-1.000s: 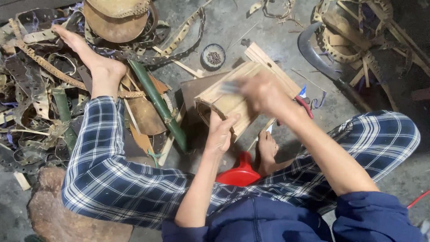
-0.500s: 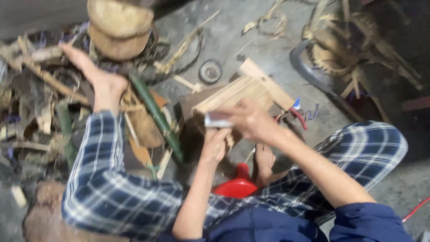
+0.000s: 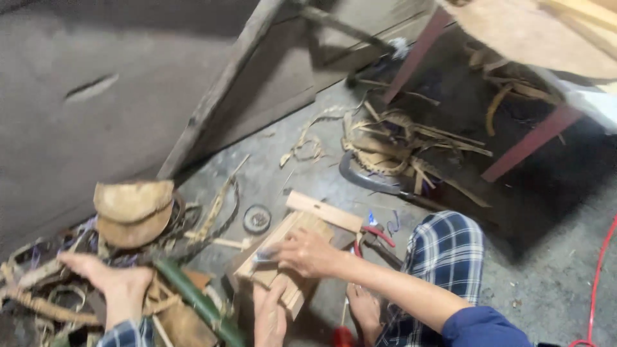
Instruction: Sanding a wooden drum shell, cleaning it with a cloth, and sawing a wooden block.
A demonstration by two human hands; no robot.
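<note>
A small frame of pale wooden slats (image 3: 321,212) lies on the concrete floor between my legs in checked trousers. My right hand (image 3: 308,254) rests on its near left edge and pinches a small pale tool (image 3: 262,258) against the wood. Below it, my left hand (image 3: 270,315) grips the frame's near end from underneath. My bare left foot (image 3: 109,283) presses on a heap of bamboo strips at the left. My right foot (image 3: 363,308) sits beside the frame.
A green bamboo pole (image 3: 193,299) lies by the left foot, below a rounded wood block (image 3: 132,212). Beyond the frame are a round disc (image 3: 257,218), red-handled pliers (image 3: 379,234) and a curved blade (image 3: 366,180). Reddish table legs (image 3: 533,138) and a red cable (image 3: 598,270) stand at right.
The view has tilted up and now takes in the wall and the table legs. My right hand has come down from the frame's top to its left edge with the pale tool.
</note>
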